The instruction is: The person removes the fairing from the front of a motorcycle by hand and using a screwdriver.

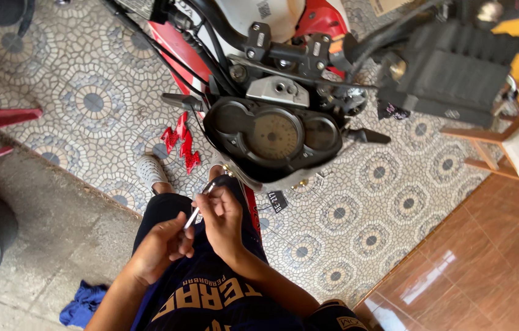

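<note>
Both hands' fingers [207, 205] pinch a thin metal tool [200, 204].

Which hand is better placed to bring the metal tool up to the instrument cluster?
Probably the right hand: it pinches the thin metal tool near its upper end, closest to the instrument cluster. The left hand grips the lower end, farther back.

A home porch used as a repair spot: stripped motorcycle [271, 92] on patterned floor tiles [87, 104], wooden stool [504, 141] nearby.

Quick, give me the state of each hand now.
Left hand: closed around the lower end of a thin metal tool.
Right hand: fingers pinching the same tool higher up.
</note>
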